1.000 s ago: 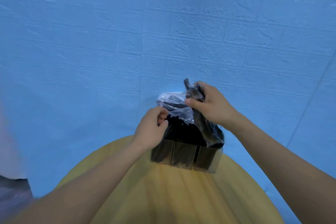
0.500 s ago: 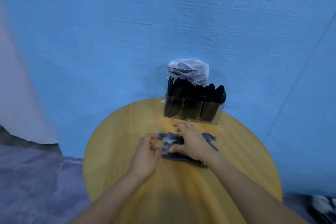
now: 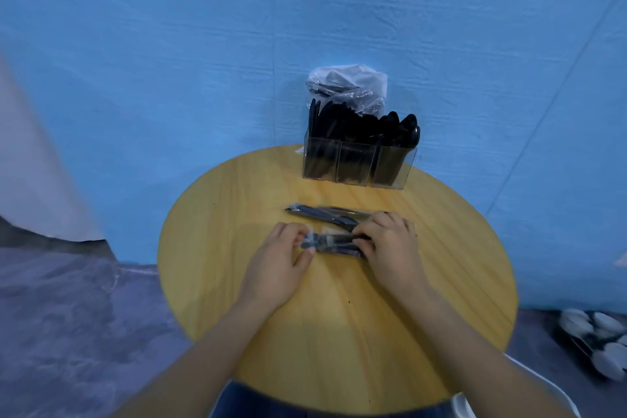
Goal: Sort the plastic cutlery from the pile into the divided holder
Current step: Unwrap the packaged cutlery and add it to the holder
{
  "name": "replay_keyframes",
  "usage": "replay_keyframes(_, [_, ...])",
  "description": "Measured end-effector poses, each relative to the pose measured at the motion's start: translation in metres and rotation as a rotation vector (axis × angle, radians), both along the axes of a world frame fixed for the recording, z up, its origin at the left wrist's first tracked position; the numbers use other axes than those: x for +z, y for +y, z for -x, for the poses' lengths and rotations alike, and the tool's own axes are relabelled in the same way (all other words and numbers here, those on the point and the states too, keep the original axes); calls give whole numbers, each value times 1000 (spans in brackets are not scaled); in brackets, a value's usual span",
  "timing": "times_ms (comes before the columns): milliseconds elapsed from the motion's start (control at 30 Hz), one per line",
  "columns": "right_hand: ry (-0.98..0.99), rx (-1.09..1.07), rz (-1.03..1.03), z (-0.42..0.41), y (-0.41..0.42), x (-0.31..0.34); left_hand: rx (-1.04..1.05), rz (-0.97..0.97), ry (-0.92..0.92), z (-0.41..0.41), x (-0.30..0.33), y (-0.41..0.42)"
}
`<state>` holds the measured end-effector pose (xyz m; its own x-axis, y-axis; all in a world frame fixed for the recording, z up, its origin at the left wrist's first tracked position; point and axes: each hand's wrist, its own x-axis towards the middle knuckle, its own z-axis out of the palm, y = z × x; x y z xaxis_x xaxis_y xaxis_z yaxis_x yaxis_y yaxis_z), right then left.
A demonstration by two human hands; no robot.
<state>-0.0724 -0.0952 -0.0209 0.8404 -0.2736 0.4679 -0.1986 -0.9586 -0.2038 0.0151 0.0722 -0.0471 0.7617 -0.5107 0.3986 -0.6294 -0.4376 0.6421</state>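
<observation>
Black plastic cutlery [image 3: 334, 243], wrapped in clear film, lying flat on the round wooden bench [image 3: 339, 316] between both hands. Left hand [image 3: 278, 261] at the packet's left end, fingers [image 3: 307, 249] curled in and pinching the film there. Right hand [image 3: 390, 244] over the packet's right end, fingers curled down onto it and gripping it. Just beyond the held packet, a second wrapped bundle [image 3: 322, 213] of black pieces, lying crosswise on the bench and running under the right hand's knuckles. Farther back, at the bench's far edge against the blue wall [image 3: 169, 44], a clear divided holder [image 3: 358, 164] with three compartments side by side, each standing full of black cutlery, handles down; spoon bowls showing above the right compartment, flatter blade-like tips above the left; middle one too dark to tell. Behind and on top of the holder, a crumpled clear plastic bag [image 3: 347, 86] with more black pieces inside. Off to the lower right, on the floor, blurred pale rounded objects [image 3: 597, 336]; cannot tell what.
</observation>
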Motion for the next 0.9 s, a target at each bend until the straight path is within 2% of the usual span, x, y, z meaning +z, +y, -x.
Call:
replay_keyframes(167, [-136,59,31,6,14,-8,-106,35,8,4,4,2])
replay_keyframes(300, [-219,106,17,10,25,-12,-208,262,164,5,7,4])
replay_keyframes(400, [-264,59,-4,13,29,-18,-210,367,234,2,6,7])
replay_keyframes(567, [-202,33,-67,14,24,-25,-244,416,374,-1,2,8])
replay_keyframes(700, [-174,55,-23,16,23,-29,-212,396,379,2,5,8])
replay_keyframes(900, [-244,43,19,21,22,-27,-211,337,345,3,7,7])
